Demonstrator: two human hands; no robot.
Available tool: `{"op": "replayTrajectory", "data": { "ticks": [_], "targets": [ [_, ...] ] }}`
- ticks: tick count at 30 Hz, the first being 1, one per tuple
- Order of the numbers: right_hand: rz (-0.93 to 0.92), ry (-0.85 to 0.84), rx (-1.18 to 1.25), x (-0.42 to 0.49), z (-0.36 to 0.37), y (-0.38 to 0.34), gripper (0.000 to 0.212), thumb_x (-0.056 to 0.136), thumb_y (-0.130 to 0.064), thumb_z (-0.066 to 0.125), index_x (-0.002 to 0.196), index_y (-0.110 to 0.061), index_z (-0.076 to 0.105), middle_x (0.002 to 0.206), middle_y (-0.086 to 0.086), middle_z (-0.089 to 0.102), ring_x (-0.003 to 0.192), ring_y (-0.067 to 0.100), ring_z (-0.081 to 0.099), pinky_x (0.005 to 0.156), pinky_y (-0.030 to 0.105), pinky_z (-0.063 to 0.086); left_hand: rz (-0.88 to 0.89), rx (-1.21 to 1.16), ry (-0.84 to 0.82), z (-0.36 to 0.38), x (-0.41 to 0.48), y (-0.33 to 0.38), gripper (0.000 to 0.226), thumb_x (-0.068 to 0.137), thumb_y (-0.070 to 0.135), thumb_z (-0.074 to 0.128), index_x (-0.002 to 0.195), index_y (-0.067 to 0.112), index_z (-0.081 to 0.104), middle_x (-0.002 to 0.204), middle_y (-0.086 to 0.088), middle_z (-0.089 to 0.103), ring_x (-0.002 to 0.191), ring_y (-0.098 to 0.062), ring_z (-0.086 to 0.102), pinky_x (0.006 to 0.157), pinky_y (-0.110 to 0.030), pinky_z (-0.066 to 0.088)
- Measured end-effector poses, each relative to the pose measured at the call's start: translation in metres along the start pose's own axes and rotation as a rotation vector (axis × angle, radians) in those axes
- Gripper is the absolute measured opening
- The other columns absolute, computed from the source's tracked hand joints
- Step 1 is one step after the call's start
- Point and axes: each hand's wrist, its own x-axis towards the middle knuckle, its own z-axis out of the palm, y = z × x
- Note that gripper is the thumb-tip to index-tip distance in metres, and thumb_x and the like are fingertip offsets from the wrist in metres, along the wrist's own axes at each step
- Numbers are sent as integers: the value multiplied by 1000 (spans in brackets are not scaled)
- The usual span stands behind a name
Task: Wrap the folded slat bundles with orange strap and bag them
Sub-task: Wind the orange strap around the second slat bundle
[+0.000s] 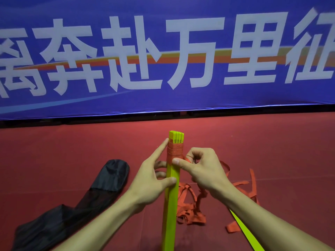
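- Nearest, below the right grip, a loose yellow slat [248, 234] lies on the floor [272, 142] beside a heap of unwound orange strap [190, 214]
- Left of the left grip lies the black bag [76, 201], limp and apparently unfilled
- The left hand [154, 180] curls round the upright slat bundle [171, 196], thumb across its front, index finger straight up its side
- The right hand [204, 169] pinches the strap, thumb pressing it to the bundle
- Just above both grips, a few turns band the bundle's top; I judge most of the winding and all the bagging remain
- Beyond, a blue banner [163, 51]
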Motion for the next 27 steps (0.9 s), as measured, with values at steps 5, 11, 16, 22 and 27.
{"op": "replayTrajectory", "data": {
  "ticks": [5, 11, 16, 22, 27],
  "targets": [
    [4, -63, 15, 0, -2, 2, 43, 74, -42, 78, 55, -20, 47, 49, -5, 40, 48, 15, 35, 51, 30, 30, -54, -80, 27, 1, -2, -1, 105, 76, -17, 74, 146, 51, 35, 105, -12, 67, 69, -19, 68, 67, -30, 58],
    [8, -87, 20, -1, -1, -2, 36, 80, -35, 72, 57, -22, 46, 55, -3, 43, 51, 16, 38, 54, 31, 34, -27, -74, 60, 2, 0, -1, 105, 73, -14, 78, 142, 51, 34, 110, -8, 70, 84, -25, 75, 70, -32, 60],
    [50, -138, 92, -3, 0, -9, 38, 87, -28, 70, 60, -21, 45, 59, 6, 45, 53, 19, 43, 48, 31, 35, -14, -77, 35, 0, 0, -2, 102, 75, -13, 78, 136, 55, 33, 105, 6, 74, 89, -16, 74, 70, -25, 58],
    [278, -264, 436, -5, -6, -15, 28, 86, -16, 70, 67, -11, 49, 59, 14, 47, 47, 21, 48, 41, 23, 41, -16, -78, 21, -4, 1, -3, 103, 75, -10, 79, 137, 58, 32, 107, 8, 74, 92, -20, 74, 71, -30, 60],
    [489, -395, 690, -2, -12, -16, 13, 71, -11, 68, 76, -6, 56, 62, 8, 49, 46, 13, 46, 46, 26, 48, -23, -63, 32, -8, 4, -9, 104, 74, -9, 81, 148, 44, 31, 117, -2, 69, 101, -20, 71, 70, -26, 58]
  ]
}}
